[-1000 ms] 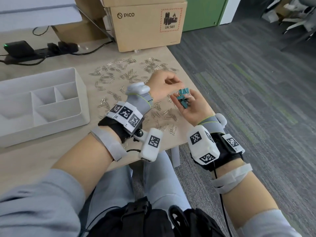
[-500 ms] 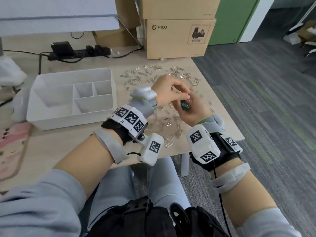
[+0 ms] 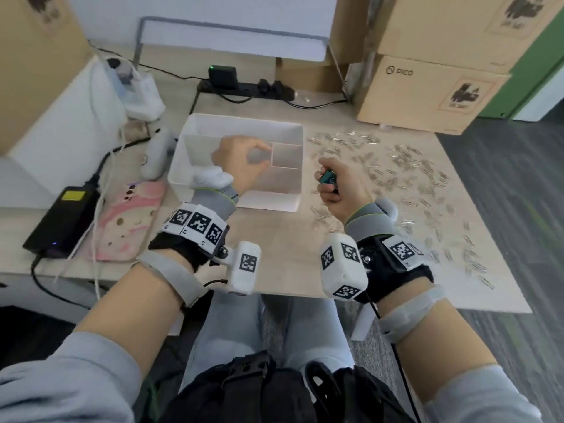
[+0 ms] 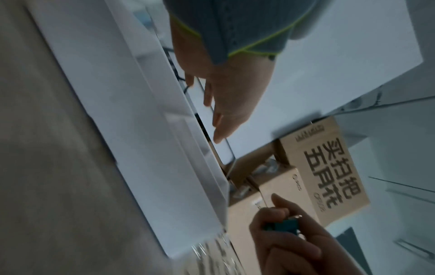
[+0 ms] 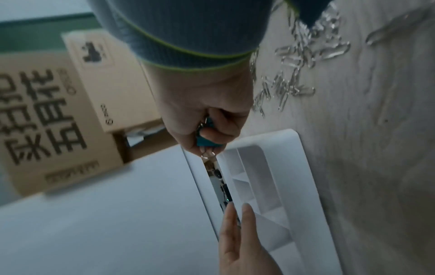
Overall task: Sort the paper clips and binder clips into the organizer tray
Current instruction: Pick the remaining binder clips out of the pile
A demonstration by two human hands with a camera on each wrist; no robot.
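Note:
A white organizer tray (image 3: 268,203) with several compartments sits on the wooden table, also seen in the wrist views (image 4: 141,130) (image 5: 303,186). My left hand (image 3: 256,151) hovers over its middle compartments; its fingers (image 4: 217,119) (image 5: 237,219) are straight and I see nothing in them. Just right of the tray, my right hand (image 3: 331,181) is a fist gripping teal binder clips (image 3: 329,178) (image 4: 281,225) (image 5: 207,142). Silver paper clips (image 3: 406,166) (image 5: 296,55) are scattered across the table to the right.
Cardboard boxes (image 3: 427,93) stand at the back right. A power strip (image 3: 244,87) and cables lie behind the tray. A white controller (image 3: 155,154), a pink pad (image 3: 128,221) and a black adapter (image 3: 61,221) are left of the tray.
My left hand has left the right hand and moved left over the tray, its fingers now straightened. The right hand closed on the teal clips and came beside the tray.

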